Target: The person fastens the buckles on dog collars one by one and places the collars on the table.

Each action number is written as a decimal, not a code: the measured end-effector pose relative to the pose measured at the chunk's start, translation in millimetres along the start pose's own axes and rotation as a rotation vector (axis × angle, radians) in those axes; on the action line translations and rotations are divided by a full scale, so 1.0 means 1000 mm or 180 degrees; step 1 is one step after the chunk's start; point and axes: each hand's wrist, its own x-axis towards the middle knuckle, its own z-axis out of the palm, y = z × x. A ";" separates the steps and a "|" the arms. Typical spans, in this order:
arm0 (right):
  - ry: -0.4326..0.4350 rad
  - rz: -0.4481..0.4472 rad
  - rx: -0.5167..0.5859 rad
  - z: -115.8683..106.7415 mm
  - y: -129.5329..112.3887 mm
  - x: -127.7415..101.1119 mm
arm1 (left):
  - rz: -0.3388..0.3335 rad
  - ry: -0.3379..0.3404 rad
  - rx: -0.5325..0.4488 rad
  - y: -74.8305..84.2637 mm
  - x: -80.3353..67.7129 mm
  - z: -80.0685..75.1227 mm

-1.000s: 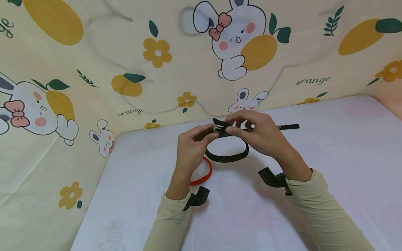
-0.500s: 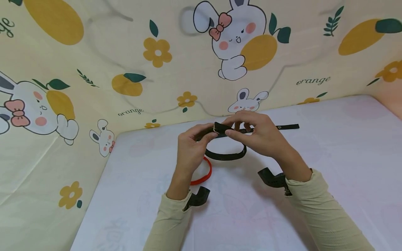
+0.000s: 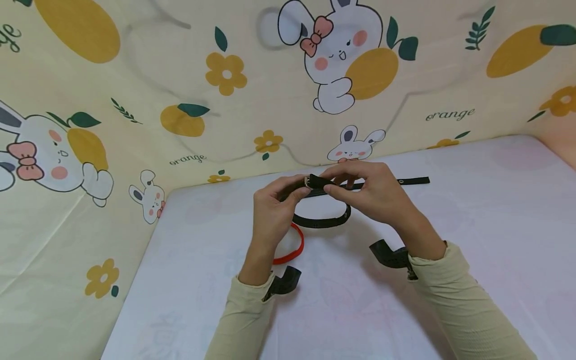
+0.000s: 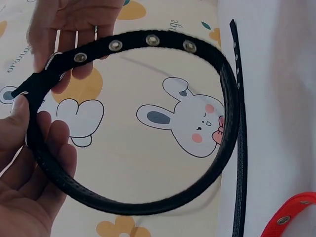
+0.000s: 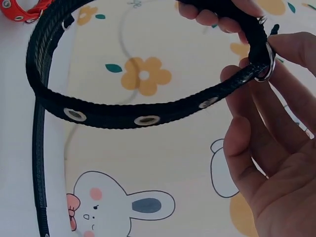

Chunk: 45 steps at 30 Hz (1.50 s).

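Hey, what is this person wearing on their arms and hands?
Both arms wear long, pale beige sleeves reaching the wrists. The left hand and right hand are bare, without gloves. A black strap mount sits at the left cuff, and another at the right.

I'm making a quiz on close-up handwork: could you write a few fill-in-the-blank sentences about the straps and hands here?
Both hands hold a looped strap whose colour is ____.
The left hand and right hand pinch it beside its metal ____.
On the table beneath the left hand lies a strap coloured ____.

Missing words: black; buckle; red
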 end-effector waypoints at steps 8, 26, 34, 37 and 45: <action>-0.0106 0.0025 -0.0060 0.000 0.001 0.001 | 0.0063 0.0020 0.0037 -0.001 -0.001 0.001; -0.0220 -0.0079 -0.0202 0.002 -0.001 0.002 | 0.0005 0.0092 0.0036 -0.001 -0.001 0.003; -0.0138 -0.0173 -0.0183 0.001 0.001 0.001 | -0.0058 0.0113 -0.0077 -0.002 0.000 0.004; -0.0143 -0.0139 -0.0184 0.000 0.001 0.002 | -0.0086 0.0124 -0.0108 -0.002 0.000 0.004; -0.0157 -0.0057 -0.0235 0.000 0.000 0.002 | -0.0064 0.0049 -0.0123 -0.002 0.000 0.004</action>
